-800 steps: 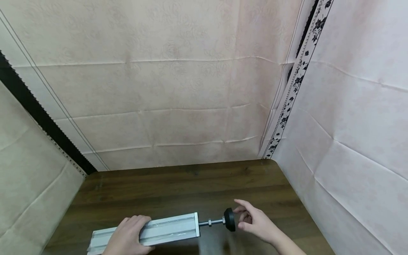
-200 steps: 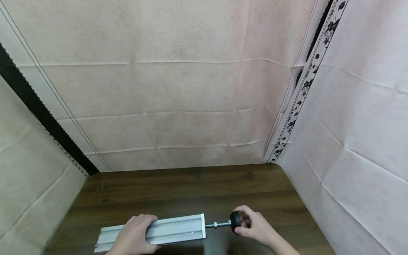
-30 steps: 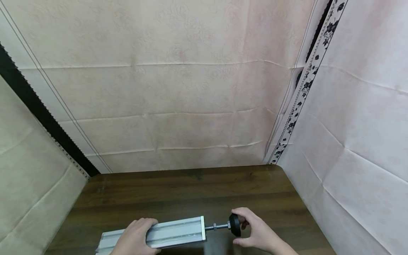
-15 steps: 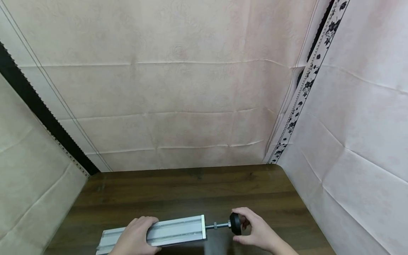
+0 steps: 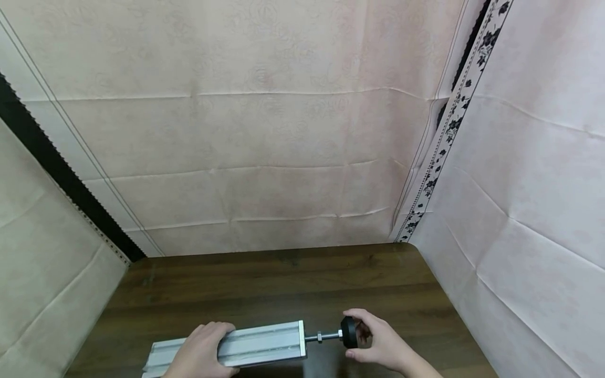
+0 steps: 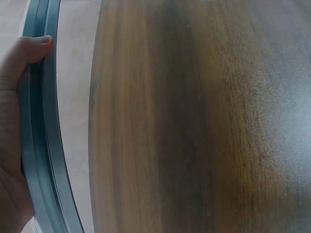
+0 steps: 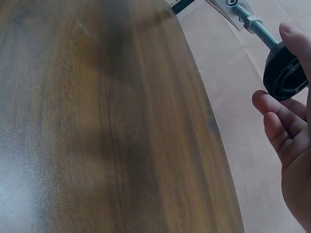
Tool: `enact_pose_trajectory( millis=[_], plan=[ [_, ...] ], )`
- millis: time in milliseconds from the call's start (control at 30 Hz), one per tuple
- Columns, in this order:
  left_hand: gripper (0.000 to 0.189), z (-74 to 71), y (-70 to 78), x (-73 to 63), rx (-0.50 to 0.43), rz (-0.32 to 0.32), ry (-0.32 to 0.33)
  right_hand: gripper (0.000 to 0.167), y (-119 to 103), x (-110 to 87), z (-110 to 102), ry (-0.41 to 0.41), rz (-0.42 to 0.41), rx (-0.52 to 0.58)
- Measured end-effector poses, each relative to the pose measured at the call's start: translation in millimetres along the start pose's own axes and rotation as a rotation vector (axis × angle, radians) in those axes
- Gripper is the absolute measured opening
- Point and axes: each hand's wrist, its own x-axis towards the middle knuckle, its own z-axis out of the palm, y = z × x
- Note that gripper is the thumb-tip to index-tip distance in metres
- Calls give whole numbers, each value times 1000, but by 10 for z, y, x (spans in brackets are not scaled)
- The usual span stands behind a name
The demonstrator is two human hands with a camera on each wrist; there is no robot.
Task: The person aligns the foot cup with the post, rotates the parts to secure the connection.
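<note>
A silver aluminium profile (image 5: 260, 344) is held level in front of me, with an end plate on its right end. From that plate a threaded rod with a nut (image 5: 319, 337) runs to a black levelling foot (image 5: 348, 332). My left hand (image 5: 203, 349) grips the profile around its middle; in the left wrist view the thumb lies over the grooved profile (image 6: 41, 121). My right hand (image 5: 378, 341) holds the rim of the foot between thumb and fingers. The right wrist view shows the hollow underside of the foot (image 7: 284, 73) turned toward the palm.
A brown wood-grain table (image 5: 264, 283) lies below the hands. Pale cloth hangs behind it (image 5: 283, 157) and on the right side (image 5: 534, 184), with another cloth panel (image 5: 42, 262) on the left.
Earliest, the right hand was beside the foot with fingers apart; by 6.7 s ago it held the foot. Over the last second its thumb and fingers shift slightly on the rim; the left hand stays.
</note>
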Motion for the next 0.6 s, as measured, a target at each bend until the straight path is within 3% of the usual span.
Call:
enact_pose_trajectory(
  millis=[600],
  plan=[
    [71,-4,5,5,18,40,5,49,-6,20,-14,-33,-2,26]
  ],
)
